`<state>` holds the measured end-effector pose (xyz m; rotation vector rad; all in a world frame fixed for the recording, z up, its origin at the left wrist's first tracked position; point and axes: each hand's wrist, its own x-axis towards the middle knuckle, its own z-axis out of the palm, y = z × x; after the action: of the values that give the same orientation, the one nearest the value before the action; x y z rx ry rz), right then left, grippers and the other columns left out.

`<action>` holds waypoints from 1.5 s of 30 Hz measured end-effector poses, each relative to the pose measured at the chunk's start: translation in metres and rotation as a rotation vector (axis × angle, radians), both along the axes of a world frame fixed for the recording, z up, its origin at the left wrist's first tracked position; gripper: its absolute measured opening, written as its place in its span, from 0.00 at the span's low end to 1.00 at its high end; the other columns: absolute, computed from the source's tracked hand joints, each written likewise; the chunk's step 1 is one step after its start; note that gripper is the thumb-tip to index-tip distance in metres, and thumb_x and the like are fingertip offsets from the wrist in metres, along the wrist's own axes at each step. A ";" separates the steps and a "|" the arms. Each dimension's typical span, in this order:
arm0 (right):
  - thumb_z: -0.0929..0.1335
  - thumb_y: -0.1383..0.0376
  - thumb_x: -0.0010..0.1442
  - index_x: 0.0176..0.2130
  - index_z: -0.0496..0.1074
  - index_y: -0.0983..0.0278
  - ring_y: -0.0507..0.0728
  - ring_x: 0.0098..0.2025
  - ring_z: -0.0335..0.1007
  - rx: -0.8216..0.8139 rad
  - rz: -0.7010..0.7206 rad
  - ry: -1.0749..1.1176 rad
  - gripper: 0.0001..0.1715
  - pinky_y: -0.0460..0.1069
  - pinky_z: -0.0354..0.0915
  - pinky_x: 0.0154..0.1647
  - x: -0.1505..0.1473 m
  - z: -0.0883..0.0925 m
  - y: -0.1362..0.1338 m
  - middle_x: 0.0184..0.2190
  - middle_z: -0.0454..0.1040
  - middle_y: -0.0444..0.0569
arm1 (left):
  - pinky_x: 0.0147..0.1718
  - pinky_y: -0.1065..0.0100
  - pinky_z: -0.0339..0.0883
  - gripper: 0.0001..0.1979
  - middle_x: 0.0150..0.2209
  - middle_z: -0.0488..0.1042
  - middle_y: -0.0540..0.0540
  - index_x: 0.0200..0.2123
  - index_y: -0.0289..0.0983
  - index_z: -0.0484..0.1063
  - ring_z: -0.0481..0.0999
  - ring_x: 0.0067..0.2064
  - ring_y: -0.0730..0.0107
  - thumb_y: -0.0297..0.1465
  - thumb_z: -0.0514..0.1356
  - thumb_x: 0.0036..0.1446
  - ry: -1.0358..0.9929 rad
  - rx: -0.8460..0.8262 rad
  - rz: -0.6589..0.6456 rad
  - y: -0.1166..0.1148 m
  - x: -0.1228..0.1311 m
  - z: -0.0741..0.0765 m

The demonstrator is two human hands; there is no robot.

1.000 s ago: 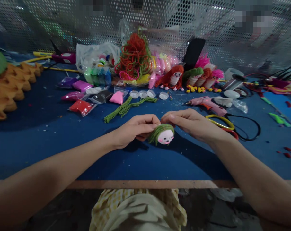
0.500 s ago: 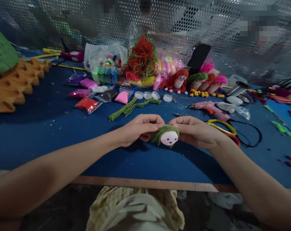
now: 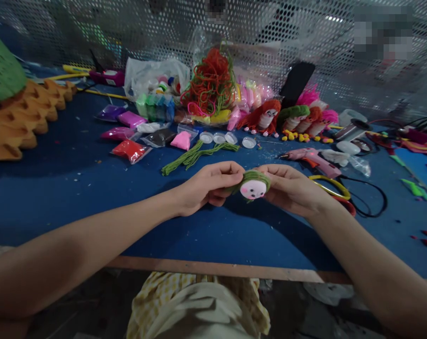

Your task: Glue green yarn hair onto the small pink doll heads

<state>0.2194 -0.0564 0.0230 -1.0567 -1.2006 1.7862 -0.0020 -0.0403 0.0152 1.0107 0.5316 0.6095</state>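
A small doll head with a white face, pink cheeks and green yarn hair is held between my two hands above the blue table. My left hand is closed, its thumb and fingers pinching the hair at the head's left side. On the other side my right hand grips the head's right edge, fingers curled behind it. Beyond my left hand lie strands of green yarn. A pink glue gun rests past my right hand, with yellow-handled scissors nearer to it.
Small bags of coloured clay lie at the back left. Behind them are a heap of red and green yarn and finished dolls. An orange egg tray stands at the left. The table's front edge is close to me.
The doll head has risen slightly and tilted, its face turned more upward. My left fingers have shifted up along the hair. The whole view has moved a little.
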 end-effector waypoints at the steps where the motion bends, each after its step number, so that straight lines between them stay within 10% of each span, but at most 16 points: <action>1: 0.81 0.54 0.47 0.30 0.78 0.62 0.50 0.31 0.64 -0.003 -0.011 0.006 0.17 0.46 0.66 0.33 0.000 0.000 0.000 0.29 0.71 0.45 | 0.20 0.75 0.43 0.15 0.24 0.55 0.55 0.33 0.38 0.69 0.49 0.22 0.80 0.42 0.69 0.54 -0.007 -0.001 -0.001 0.000 0.000 0.001; 30: 0.81 0.57 0.47 0.30 0.79 0.62 0.49 0.29 0.67 -0.047 -0.063 0.073 0.16 0.45 0.67 0.32 0.000 -0.002 0.002 0.28 0.74 0.44 | 0.18 0.77 0.46 0.14 0.25 0.60 0.55 0.36 0.40 0.76 0.52 0.22 0.81 0.44 0.69 0.54 0.036 -0.005 0.116 -0.002 0.005 -0.001; 35: 0.81 0.60 0.47 0.33 0.81 0.61 0.48 0.28 0.67 -0.072 -0.181 0.141 0.13 0.43 0.68 0.31 -0.002 -0.003 0.006 0.27 0.76 0.42 | 0.42 0.69 0.71 0.18 0.60 0.72 0.48 0.56 0.49 0.76 0.74 0.51 0.66 0.42 0.60 0.65 0.087 0.478 0.345 0.004 0.002 -0.010; 39: 0.77 0.67 0.50 0.30 0.80 0.62 0.46 0.27 0.66 -0.129 -0.308 0.189 0.04 0.41 0.67 0.29 -0.006 -0.002 0.010 0.28 0.76 0.41 | 0.70 0.53 0.50 0.23 0.71 0.61 0.50 0.65 0.48 0.69 0.54 0.73 0.55 0.42 0.53 0.70 0.266 0.885 0.259 0.006 -0.002 -0.012; 45: 0.74 0.70 0.51 0.29 0.79 0.65 0.46 0.25 0.63 -0.143 -0.410 0.242 0.01 0.40 0.66 0.26 -0.009 -0.001 0.010 0.23 0.72 0.42 | 0.71 0.51 0.46 0.31 0.76 0.48 0.49 0.74 0.48 0.48 0.50 0.75 0.57 0.44 0.49 0.71 0.396 1.070 0.165 0.000 -0.004 -0.008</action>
<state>0.2103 -0.0460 0.0222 -1.0429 -0.6627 1.6333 -0.0057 -0.0400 0.0076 2.1424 0.6439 0.8688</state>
